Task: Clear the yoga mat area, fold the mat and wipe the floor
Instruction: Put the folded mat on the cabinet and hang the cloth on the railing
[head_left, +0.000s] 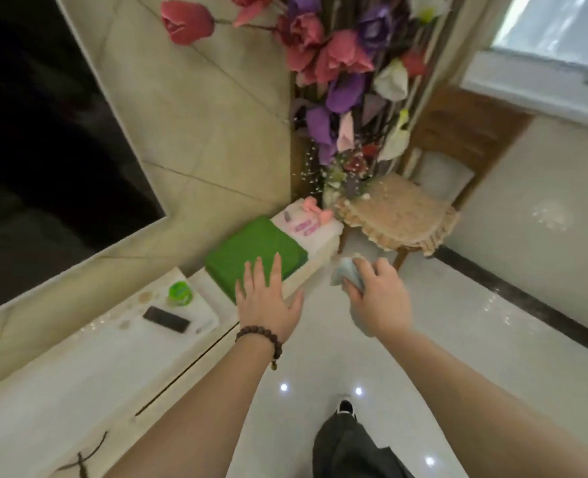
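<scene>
A: Left third of the frame, what is logged?

B: A dark screen is seen at upper left, set in a beige tiled wall. Below it, on a pale cabinet top, a dark phone and a green-lidded jar are noted, near each other but apart.

A: Centre?

B: A folded green mat is recorded at centre, lying on a white stand against the wall. The left hand is held flat, fingers spread, nothing gripped; its fingertips overlap the mat's near edge, though contact cannot be told. 1 beaded bracelet is worn on that wrist. Pink small items, blurred, are seen on the stand's far end.

A: Right of centre?

B: A pale blue cloth is bunched in the right hand, fingers curled around it, above the glossy white floor. Artificial flowers fill the upper centre; a chair with a lace cover stands below them. 1 dark trouser leg and shoe are seen at bottom.
</scene>
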`<state>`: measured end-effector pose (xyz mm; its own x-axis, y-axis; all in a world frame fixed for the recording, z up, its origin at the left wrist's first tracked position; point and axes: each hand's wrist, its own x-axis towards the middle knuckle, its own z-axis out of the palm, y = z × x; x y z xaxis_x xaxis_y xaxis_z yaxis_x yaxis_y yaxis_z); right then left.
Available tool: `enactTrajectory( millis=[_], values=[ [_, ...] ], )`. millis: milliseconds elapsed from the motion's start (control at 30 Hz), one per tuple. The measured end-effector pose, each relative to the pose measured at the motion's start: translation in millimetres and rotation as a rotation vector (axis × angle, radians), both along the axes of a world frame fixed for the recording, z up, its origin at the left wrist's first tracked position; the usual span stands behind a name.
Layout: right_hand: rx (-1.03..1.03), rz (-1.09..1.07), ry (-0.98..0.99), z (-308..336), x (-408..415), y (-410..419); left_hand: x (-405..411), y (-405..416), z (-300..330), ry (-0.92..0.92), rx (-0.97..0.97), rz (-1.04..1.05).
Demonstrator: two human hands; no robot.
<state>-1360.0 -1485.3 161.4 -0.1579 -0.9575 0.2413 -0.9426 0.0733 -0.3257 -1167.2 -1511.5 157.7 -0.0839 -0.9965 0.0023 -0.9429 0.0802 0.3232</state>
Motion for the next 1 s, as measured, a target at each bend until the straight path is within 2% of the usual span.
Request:
enactTrajectory(
  millis=[200, 367, 567, 733, 1000],
  values=[
    [0.028, -0.398, 0.002, 23.2, -110.7, 91.5, -136.5, 22.3, 20.0, 0.025, -0.044, -0.354],
    [-0.016, -0.588, -0.024, 38.0, -188.1, 167.8, -233.4, 56.0, 34.8, 0.021, -0.081, -0.592],
    [-0.011, -0.800, -0.020, 37.2, -279.3, 259.5, -344.6, 112.4, 40.2, 0.019, -0.087, -0.761],
    [-0.032, -0.882, -0.002, 40.5, -350.6, 331.5, -435.3, 173.8, 51.9, 0.023, -0.087, -0.883],
    [-0.060, -0.965, 0.034, 49.3, -475.1, 416.0, -564.2, 251.2, 51.6, 0.036, -0.078, -0.954]
  ],
)
